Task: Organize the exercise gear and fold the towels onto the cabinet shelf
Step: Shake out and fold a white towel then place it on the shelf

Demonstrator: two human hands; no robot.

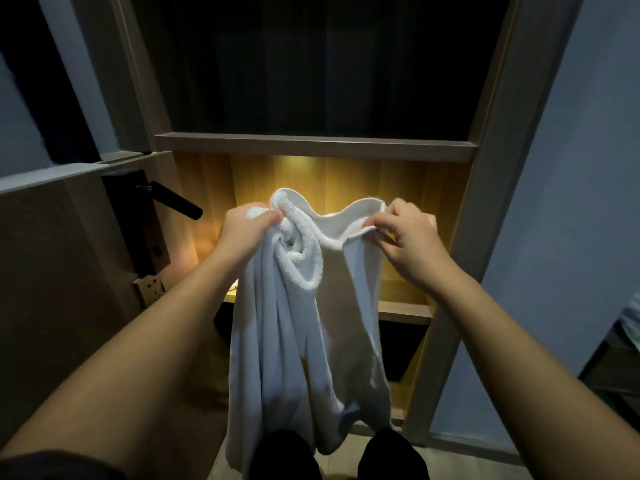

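A white towel (277, 341) is held up in the air by its top edge, in front of a wooden cabinet (498, 150). A bunched, twisted corner is gripped by the left hand (247, 226), whose fingers (265, 219) are curled round the thick wad of cloth. The hem on the other side is pinched by the right hand (408, 240) between thumb and curled fingers — the edge sags in a shallow curve between the two grips. Below the fingers the cloth hangs in long loose folds, its lower end reaching down in front of dark trouser legs (291, 455). Just beyond the fingers a lit compartment of the cabinet is seen, with a wooden shelf (403, 309) below and behind the right hand. Above the fingers the compartment is closed by a board (311, 146), and a dark one lies over it. To the left of the left fingers a black lever handle (176, 199) is mounted on a door (52, 271) — well apart from the towel.
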